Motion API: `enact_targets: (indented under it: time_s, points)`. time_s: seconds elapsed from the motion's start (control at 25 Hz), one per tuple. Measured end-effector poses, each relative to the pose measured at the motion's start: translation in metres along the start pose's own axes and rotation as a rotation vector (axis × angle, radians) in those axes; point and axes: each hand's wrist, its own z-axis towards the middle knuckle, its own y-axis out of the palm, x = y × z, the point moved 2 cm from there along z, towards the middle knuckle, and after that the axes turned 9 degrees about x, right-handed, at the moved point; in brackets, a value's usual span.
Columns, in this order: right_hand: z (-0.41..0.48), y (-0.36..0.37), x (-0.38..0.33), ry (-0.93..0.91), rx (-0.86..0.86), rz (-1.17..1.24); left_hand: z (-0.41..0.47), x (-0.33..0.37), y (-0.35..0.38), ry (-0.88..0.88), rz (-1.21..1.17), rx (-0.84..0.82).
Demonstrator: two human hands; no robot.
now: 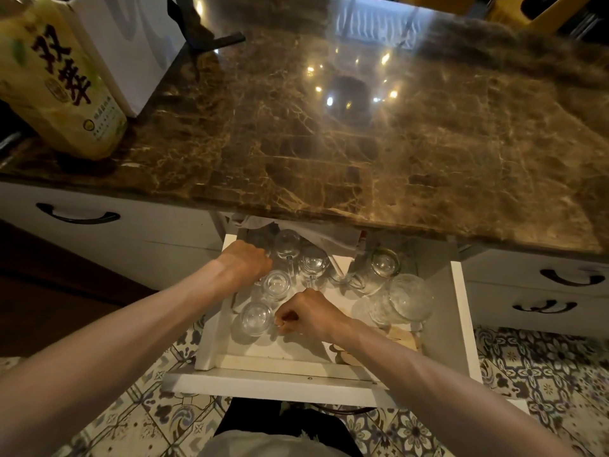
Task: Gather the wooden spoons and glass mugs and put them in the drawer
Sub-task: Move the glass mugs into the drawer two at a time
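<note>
— How many glass mugs [276, 285] are in the drawer [459, 311]?
— At least seven. The clear glass overlaps, so the exact count is hard to make out.
— And the wooden spoons [403, 338]?
— Pale wood at the front right, mostly under the right forearm. I can't count them.
— The hands?
— The left hand [245, 262] reaches to the back left with its fingers hidden among the mugs, so I can't tell its grip. The right hand [306, 313] is a tight fist beside the nearest mug, with nothing visible in it.
— Around them?
— A brown marble tabletop [362, 143], with a yellow bottle [59, 84] cut off at the left.
</note>
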Motion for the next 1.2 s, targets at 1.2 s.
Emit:
enact_targets:
  time_s: [1.2]
  points:
    - [-0.194, -0.024, -0.059, 0.541, 1.220, 1.895, 0.044, -0.041, -0.106, -0.526, -0.573, 0.724]
